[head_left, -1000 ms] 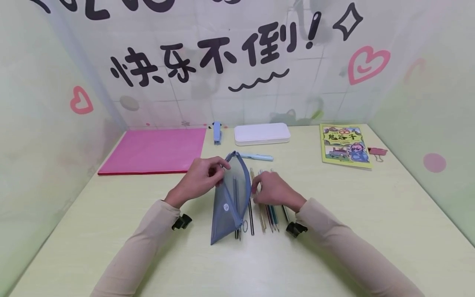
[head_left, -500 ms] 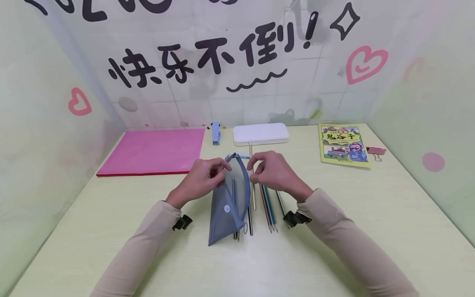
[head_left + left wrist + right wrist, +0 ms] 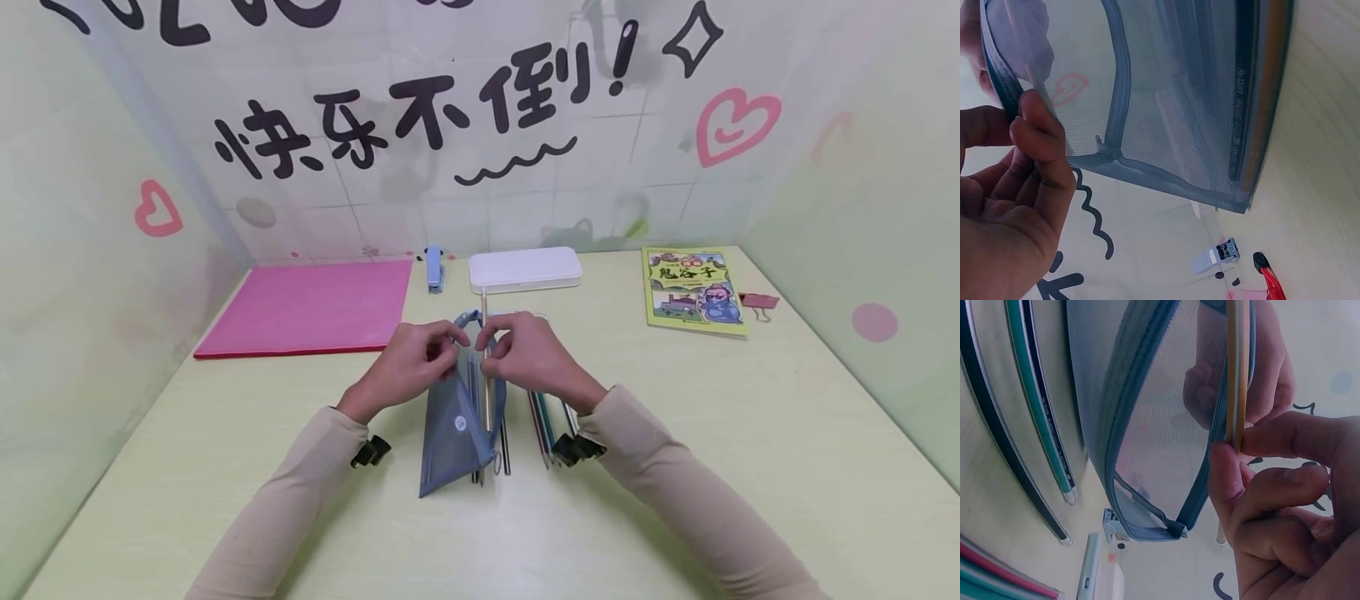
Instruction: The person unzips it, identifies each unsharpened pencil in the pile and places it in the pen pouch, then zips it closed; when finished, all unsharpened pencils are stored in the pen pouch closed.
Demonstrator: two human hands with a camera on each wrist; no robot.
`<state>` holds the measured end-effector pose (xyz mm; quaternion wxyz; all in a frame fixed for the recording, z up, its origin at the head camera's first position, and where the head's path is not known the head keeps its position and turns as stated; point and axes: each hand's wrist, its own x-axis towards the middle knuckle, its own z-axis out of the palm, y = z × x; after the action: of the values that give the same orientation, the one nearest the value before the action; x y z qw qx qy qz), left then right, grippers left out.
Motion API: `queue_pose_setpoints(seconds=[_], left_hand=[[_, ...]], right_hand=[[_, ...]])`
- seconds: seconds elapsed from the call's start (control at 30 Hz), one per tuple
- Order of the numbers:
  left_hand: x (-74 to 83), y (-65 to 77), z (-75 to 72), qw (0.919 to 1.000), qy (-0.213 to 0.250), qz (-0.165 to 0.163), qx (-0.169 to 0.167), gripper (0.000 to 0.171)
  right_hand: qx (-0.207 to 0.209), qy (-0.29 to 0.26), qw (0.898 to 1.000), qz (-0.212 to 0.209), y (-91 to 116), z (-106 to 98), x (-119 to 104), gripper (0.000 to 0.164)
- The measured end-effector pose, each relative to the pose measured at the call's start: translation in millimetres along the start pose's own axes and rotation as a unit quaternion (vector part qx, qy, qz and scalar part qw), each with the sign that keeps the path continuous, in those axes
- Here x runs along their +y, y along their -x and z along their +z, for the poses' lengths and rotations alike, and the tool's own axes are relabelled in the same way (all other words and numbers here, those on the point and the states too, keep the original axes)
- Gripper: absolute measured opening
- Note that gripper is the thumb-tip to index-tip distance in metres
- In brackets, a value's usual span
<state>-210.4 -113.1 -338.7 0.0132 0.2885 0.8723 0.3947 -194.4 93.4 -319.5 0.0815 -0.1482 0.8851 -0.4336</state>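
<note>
A gold pencil (image 3: 487,404) is held lengthwise over the parted mouth of a blue mesh pencil case (image 3: 448,442); whether its near end has passed inside cannot be told. The pencil is pinched between the thumb and index fingertip of the right hand (image 3: 531,354), whose other fingers (image 3: 1272,544) are curled in without being wrapped round it. By the left hand (image 3: 412,358), the zippered edge of the case is gripped between thumb and index finger, the remaining fingers being bent. Dark pencils are seen through the mesh. To the right, more pencils are laid on the table (image 3: 660,467); behind the case, a white box (image 3: 527,268) is placed.
</note>
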Motion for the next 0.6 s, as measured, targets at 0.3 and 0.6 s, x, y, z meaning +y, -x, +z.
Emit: queue_pose_setpoints(seconds=[0.3, 0.6], left_hand=[[-0.7, 1.9, -2.7, 1.0000, -0.003, -0.006, 0.007, 0.024], [-1.9, 1.2, -2.2, 0.9998, 0.003, -0.003, 0.018, 0.023]], right_hand=[[-0.017, -0.005, 1.000, 0.003, 2.0, 8.5, 0.1, 0.015], [-0.031, 0.009, 0.999, 0.006, 3.9, 17.2, 2.3, 0.016]])
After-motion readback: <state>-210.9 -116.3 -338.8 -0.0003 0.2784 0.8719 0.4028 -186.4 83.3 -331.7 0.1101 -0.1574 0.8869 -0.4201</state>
